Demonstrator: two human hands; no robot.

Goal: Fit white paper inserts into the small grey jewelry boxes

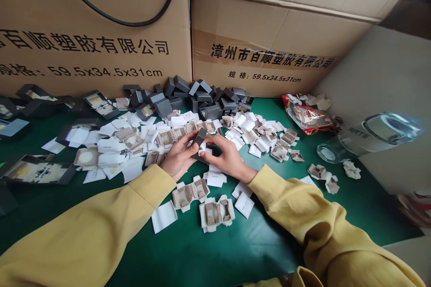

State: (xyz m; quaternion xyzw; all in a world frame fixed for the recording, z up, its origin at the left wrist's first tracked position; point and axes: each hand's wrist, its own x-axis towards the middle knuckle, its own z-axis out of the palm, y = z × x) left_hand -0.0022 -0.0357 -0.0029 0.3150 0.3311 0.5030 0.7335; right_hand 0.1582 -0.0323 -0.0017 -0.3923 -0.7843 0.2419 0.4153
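Observation:
My left hand (180, 156) is closed around a small black box (201, 136), held above the table. My right hand (229, 158) grips the box from the other side, its fingers and thumb at the near right edge. Something white shows at the box between both hands; its kind is partly hidden. Just below lie folded cardboard inserts (217, 213) with grey-brown insides and a white card (164, 217). More white printed cards (244, 205) rest near my right wrist.
Many black boxes (163, 106) are piled at the back against large cardboard cartons (262, 31). White cards and inserts (129, 139) spread across the green table (256, 246). At right are a clear bottle (363, 139), a red snack bag (308, 116) and crumpled paper (352, 170).

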